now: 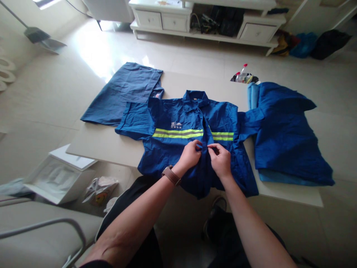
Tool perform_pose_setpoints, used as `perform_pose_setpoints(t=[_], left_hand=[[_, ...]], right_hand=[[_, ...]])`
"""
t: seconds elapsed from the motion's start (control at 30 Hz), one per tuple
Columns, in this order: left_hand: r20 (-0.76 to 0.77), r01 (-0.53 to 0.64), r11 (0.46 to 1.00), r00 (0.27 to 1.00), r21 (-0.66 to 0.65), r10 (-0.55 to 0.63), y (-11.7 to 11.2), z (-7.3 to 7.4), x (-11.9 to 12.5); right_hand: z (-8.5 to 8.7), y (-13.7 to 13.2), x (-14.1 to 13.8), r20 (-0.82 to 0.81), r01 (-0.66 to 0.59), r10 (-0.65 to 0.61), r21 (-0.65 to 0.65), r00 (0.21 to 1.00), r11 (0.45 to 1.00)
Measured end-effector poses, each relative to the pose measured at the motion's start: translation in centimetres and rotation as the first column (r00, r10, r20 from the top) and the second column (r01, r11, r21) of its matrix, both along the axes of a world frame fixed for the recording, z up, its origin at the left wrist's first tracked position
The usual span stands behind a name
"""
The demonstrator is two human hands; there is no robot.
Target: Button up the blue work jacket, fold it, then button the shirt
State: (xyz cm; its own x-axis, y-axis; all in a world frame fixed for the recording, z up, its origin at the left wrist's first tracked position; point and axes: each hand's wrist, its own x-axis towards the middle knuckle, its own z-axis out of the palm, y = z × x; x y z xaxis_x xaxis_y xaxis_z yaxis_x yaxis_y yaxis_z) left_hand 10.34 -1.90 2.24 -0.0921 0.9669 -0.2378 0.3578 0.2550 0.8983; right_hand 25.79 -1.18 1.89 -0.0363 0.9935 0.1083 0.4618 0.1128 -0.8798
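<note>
A blue short-sleeved work shirt (pixel 178 119) lies spread on a pale board (pixel 106 147), with two yellow-green reflective stripes across its chest and a white logo on one side. Its collar points away from me. My left hand (pixel 189 155) and my right hand (pixel 220 160) both pinch the shirt's front opening just below the stripes, close together. A brown leather watch (pixel 171 175) circles my left wrist. The bottom of the shirt hangs over the board's near edge.
A folded blue garment (pixel 122 93) lies to the left of the shirt, and a crumpled blue garment (pixel 284 134) lies to its right. Several bottles (pixel 241 75) stand beyond the board. A white box (pixel 58 178) and a plastic bag (pixel 100 190) sit on the tiled floor, with a white cabinet (pixel 203 22) at the back.
</note>
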Motion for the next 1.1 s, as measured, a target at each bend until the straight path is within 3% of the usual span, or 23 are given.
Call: perform_pose_setpoints(t=[0.1, 0.2, 0.47, 0.8, 1.1], left_hand=[[-0.131, 0.088, 0.995, 0.988, 0.037, -0.082, 0.0, -0.3, -0.3], [-0.167, 0.169, 0.985, 0.973, 0.036, -0.161, 0.1, -0.8, -0.3], [-0.287, 0.175, 0.981, 0.947, 0.087, -0.143, 0.3, -1.1, 0.6], [-0.230, 0.152, 0.970, 0.967, 0.191, -0.106, 0.5, 0.9, 0.3], [-0.131, 0.107, 0.974, 0.988, 0.199, -0.082, 0.1, 1.6, 0.0]], right_hand=[[-0.1, 0.1, 0.2, -0.011, 0.057, -0.058, -0.027, 0.998, 0.998], [-0.3, 0.3, 0.4, -0.047, 0.084, -0.087, -0.064, 0.995, 0.994], [-0.2, 0.3, 0.7, -0.088, 0.087, -0.094, -0.082, 0.992, 0.993], [-0.2, 0.2, 0.4, -0.040, 0.045, -0.049, -0.097, 0.998, 0.994], [-0.1, 0.1, -0.2, 0.007, 0.045, -0.044, -0.027, 0.999, 0.999]])
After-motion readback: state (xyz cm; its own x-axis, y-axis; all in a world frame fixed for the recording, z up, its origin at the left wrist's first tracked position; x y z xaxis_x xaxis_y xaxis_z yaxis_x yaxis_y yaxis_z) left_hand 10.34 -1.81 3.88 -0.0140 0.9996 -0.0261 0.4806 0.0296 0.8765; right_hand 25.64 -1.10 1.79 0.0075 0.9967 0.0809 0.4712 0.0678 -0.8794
